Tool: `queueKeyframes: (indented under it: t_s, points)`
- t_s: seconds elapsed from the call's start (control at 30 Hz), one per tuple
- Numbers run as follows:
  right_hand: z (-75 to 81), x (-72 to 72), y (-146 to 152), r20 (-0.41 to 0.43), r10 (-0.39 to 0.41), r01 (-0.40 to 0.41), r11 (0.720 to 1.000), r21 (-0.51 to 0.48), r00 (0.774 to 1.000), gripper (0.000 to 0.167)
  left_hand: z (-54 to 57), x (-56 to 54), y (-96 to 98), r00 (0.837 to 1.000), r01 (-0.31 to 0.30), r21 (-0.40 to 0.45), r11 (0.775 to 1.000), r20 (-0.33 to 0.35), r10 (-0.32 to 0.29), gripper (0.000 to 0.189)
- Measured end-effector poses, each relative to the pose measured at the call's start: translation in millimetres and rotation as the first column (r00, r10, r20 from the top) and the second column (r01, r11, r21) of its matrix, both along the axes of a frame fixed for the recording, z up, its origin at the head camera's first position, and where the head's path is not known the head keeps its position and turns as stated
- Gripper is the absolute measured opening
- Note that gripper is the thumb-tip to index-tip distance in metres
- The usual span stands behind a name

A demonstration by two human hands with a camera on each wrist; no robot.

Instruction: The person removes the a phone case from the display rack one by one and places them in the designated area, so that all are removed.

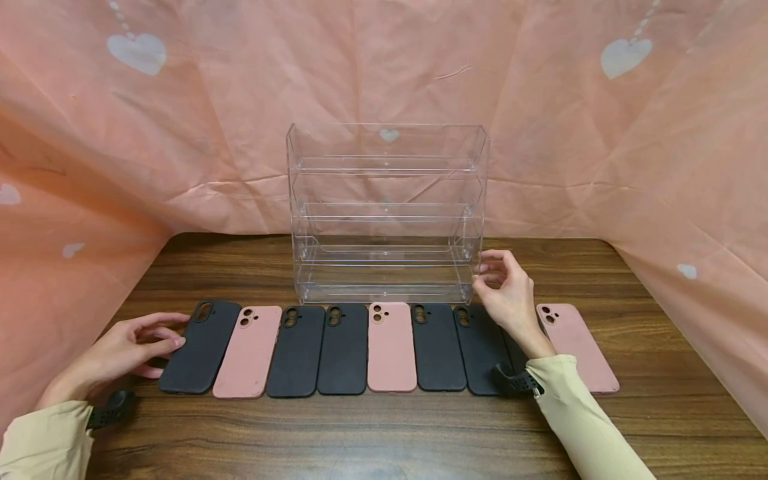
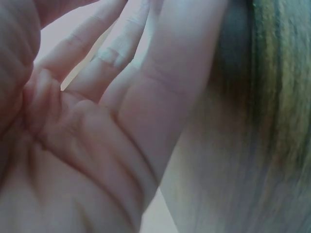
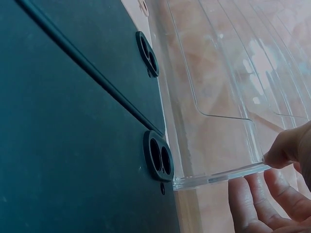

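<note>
A clear plastic tiered rack (image 1: pixel 385 295) stands behind a row of phone cases. My right hand (image 1: pixel 507 293) pinches its right side wall; in the right wrist view the thumb (image 3: pixel 284 148) is on the inner side and the fingers (image 3: pixel 248 204) on the outer. At the row's left end, my left hand (image 1: pixel 135 343) rests beside a black phone case (image 1: pixel 201 350), relaxed fingers at its left edge. The left wrist view shows mostly the palm (image 2: pixel 87 141) and loosely bent fingers. Beneath my right wrist, a black case (image 1: pixel 483 353) is partly hidden.
Between the ends lie a pink case (image 1: pixel 249 353), another pink case (image 1: pixel 392 350) and several black ones. A further pink case (image 1: pixel 579 347) lies right of my right forearm. Everything rests on a wooden table (image 1: pixel 360 440), with pink cloth (image 1: pixel 384 67) hanging behind and at both sides.
</note>
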State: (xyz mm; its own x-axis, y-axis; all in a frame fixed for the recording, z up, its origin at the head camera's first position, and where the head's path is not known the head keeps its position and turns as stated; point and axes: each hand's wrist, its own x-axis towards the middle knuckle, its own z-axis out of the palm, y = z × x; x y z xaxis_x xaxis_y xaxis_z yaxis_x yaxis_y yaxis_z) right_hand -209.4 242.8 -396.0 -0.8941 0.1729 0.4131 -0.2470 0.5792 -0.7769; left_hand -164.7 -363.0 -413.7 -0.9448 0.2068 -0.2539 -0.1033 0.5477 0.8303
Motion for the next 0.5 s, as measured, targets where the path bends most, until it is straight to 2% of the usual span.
queueKeyframes:
  t_s: [0.2,0.5]
  points:
    - [-0.3,-0.2,-1,-0.006,-0.002,0.002,1.0,-0.002,1.0,0.04,2.8,-1.0,5.8,0.999,0.0,-0.105,0.994,-0.052,-0.005,0.063]
    - [0.4,0.0,0,-0.009,0.001,-0.001,1.0,-0.001,1.0,0.04,0.9,-0.4,11.1,0.992,-0.023,-0.183,0.983,-0.125,0.0,0.059]
